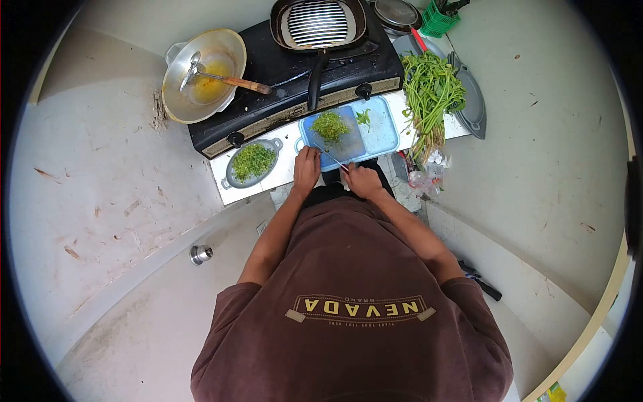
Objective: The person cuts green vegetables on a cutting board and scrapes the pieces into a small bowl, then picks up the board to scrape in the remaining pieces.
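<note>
My right hand (pixel 364 179) is wrapped round the handle of a knife (pixel 330 158), whose thin blade points up and left over the near edge of a blue cutting board (pixel 382 127). At the board's near left corner, my left hand (pixel 307 167) has its fingers bunched close to the knife's tip; whether they hold anything is too small to see. A mound of finely chopped greens (pixel 329 127) lies on the board's darker panel, with a few loose leaves (pixel 363 118) to its right. More chopped greens (pixel 253 161) fill a grey oval dish (pixel 228 177) on the left.
Behind the board stands a black gas stove (pixel 268 110) bearing a wok (pixel 175 87) with a ladle (pixel 234 82) and a grill pan (pixel 276 27). Long-stemmed leafy greens (pixel 432 90) are piled at right, near a green basket (pixel 439 23) and a plastic bag (pixel 429 175).
</note>
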`<move>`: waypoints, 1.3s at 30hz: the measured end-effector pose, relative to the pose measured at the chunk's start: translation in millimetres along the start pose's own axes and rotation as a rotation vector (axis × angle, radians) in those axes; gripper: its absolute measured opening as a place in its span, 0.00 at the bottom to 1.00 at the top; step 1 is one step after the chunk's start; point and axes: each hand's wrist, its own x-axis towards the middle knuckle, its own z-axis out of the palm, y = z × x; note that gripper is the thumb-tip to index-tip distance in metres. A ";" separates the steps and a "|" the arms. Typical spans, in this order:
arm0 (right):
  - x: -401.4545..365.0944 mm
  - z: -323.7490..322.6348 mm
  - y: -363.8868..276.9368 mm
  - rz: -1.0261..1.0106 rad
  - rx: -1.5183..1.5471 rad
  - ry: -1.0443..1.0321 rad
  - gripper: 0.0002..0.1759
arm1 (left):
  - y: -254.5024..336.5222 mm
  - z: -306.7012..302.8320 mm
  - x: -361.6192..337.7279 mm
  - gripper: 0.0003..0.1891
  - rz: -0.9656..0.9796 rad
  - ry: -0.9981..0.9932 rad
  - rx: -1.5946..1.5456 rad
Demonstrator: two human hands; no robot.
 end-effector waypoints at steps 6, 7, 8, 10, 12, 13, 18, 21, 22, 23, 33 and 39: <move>0.9 3.1 -1.4 -0.029 0.085 0.053 0.24 | -2.2 1.3 -3.7 0.03 -0.035 0.026 -0.090; -0.4 2.9 -3.1 -0.043 0.111 0.066 0.25 | -2.9 0.4 -4.8 0.03 -0.027 0.030 -0.093; -1.7 2.5 -4.5 -0.058 0.136 0.078 0.25 | -3.2 0.2 -5.7 0.03 -0.035 0.028 -0.099; -2.1 5.3 -3.8 -0.061 0.128 0.069 0.26 | -0.9 -1.3 -5.9 0.03 -0.051 0.027 -0.112; -1.6 8.3 -3.4 -0.058 0.119 0.061 0.27 | -0.4 -2.4 -6.6 0.03 -0.011 0.035 -0.093; -1.4 10.2 -3.4 -0.053 0.116 0.058 0.27 | -0.9 -2.4 -7.4 0.03 0.009 0.039 -0.083; -1.1 11.3 -2.3 -0.055 0.093 0.032 0.27 | -4.9 -3.6 -9.5 0.04 0.005 0.045 -0.074; -0.4 15.4 -1.0 -0.056 0.061 0.050 0.27 | -6.7 -4.7 -6.9 0.04 -0.020 0.039 -0.075; -0.6 14.4 -1.1 -0.055 0.055 0.048 0.27 | -5.6 -6.0 -6.0 0.04 -0.033 0.034 -0.079; -0.7 13.4 -1.2 -0.055 0.049 0.047 0.27 | -4.1 -6.8 -4.8 0.04 -0.062 0.025 -0.097; -2.7 -4.8 -12.9 -0.039 0.085 -0.003 0.26 | -9.3 -6.2 -2.6 0.05 -0.082 -0.025 -0.115; 5.1 4.7 -14.1 -0.048 0.030 0.011 0.24 | -12.9 -5.0 -3.9 0.05 -0.061 -0.028 -0.075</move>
